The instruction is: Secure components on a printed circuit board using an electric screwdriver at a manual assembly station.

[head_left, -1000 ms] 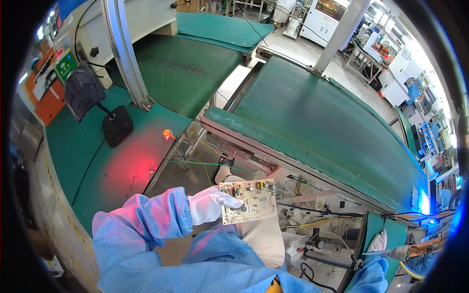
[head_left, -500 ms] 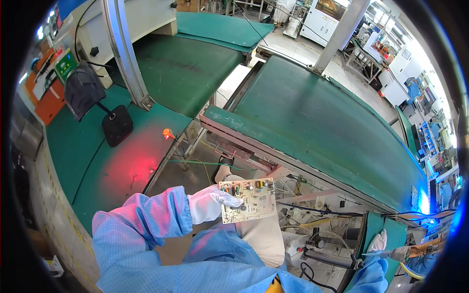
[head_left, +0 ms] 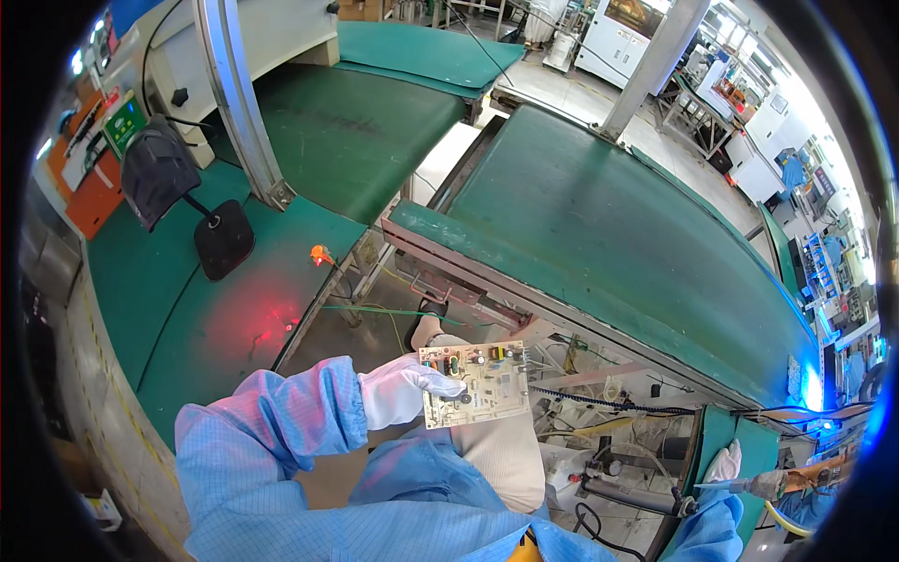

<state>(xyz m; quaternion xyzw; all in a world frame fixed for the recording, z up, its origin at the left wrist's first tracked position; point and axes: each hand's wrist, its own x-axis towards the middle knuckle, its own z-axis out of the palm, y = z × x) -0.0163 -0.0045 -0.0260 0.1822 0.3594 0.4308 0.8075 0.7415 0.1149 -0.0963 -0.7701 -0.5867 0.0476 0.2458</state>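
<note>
My left hand (head_left: pixel 398 389), in a white glove, grips a circuit board (head_left: pixel 492 393) by its left side, thumb lying over the face. The tan board carries small components, mostly along its upper and left edges, and is held over my lap. At the lower right, my right hand (head_left: pixel 725 463), also gloved in white, rests on a narrow green surface (head_left: pixel 757 450) with its fingers lying out and nothing visible in them. A tool with a pale pointed tip (head_left: pixel 726 486) crosses in front of the wrist and partly hides it.
A green conveyor belt (head_left: pixel 609 225) stretches ahead to the right, its metal frame near my knees. On the left green table (head_left: pixel 169 309) stand a black stand-mounted device (head_left: pixel 161 173) and a small orange lamp (head_left: pixel 320 255). A metal post (head_left: pixel 239 103) rises there. Hoses and cables hang beneath the conveyor.
The red glow on the left table has become smaller. Both hands and the circuit board stay practically where they were.
</note>
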